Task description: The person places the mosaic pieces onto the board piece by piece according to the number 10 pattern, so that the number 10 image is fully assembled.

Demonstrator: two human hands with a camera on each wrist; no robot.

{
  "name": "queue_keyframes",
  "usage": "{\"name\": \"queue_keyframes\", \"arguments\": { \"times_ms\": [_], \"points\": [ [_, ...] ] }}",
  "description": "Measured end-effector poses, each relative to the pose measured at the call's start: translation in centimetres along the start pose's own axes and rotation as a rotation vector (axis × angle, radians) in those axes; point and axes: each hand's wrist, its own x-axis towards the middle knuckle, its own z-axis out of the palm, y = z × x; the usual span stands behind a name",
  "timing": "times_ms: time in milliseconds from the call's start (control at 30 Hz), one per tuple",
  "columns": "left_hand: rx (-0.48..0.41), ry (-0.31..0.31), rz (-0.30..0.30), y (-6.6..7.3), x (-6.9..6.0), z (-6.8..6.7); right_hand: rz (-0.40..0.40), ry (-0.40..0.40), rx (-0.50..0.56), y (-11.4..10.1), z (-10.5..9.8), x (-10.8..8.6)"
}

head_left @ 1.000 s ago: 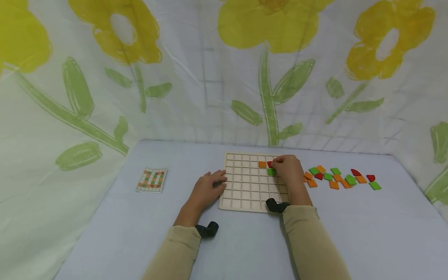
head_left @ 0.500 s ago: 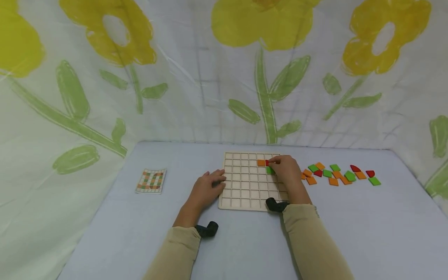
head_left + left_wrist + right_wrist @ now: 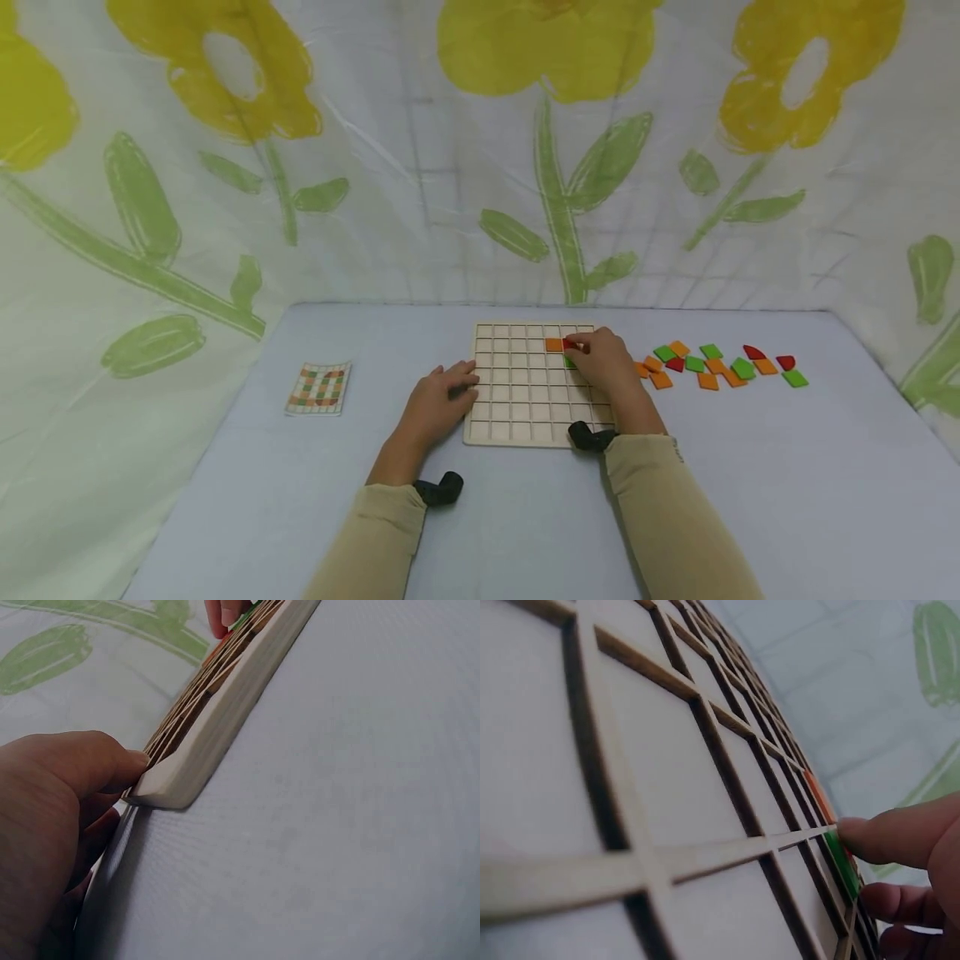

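A wooden grid board (image 3: 517, 411) lies on the table in front of me. My left hand (image 3: 438, 403) rests at its left edge with fingers spread; in the left wrist view the thumb (image 3: 112, 761) touches the board's corner. Over the upper right cells, my right hand (image 3: 607, 362) holds a small red tile (image 3: 567, 342) between thumb and fingertips, mostly covered by them. Directly left of it an orange square tile (image 3: 553, 345) sits in a cell. A green tile (image 3: 843, 864) fills the cell below the red one, partly under the hand.
Right of the board, loose orange, red and green tiles (image 3: 708, 381) are scattered, some overlapping. A pattern card (image 3: 318, 388) with a coloured grid lies to the left. Behind the table hangs a white cloth (image 3: 390, 250) printed with yellow flowers.
The right hand stays over the red tile with only slight finger shifts. The left hand keeps its place on the board's edge. The head view has shifted slightly.
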Motion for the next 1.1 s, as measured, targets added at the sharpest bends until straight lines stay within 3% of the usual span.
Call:
{"name": "queue_keyframes", "arguments": {
  "times_ms": [367, 667, 933, 1100],
  "points": [
    [-0.008, -0.008, -0.017, -0.1, 0.0, 0.0, -0.037, -0.030, -0.013, 0.0, -0.6, -0.3],
    [0.001, -0.011, -0.011, -0.2, 0.1, 0.0, 0.038, -0.005, 0.093, 0.7, -2.1, -1.3],
    [0.006, -0.007, -0.005, -0.6, -0.1, 0.2, 0.068, 0.049, 0.065, 3.3, -4.4, -2.1],
    [0.017, -0.007, 0.014, -0.5, 0.2, 0.1, 0.153, 0.029, 0.046, 5.7, -5.9, -2.8]
  ]
}}
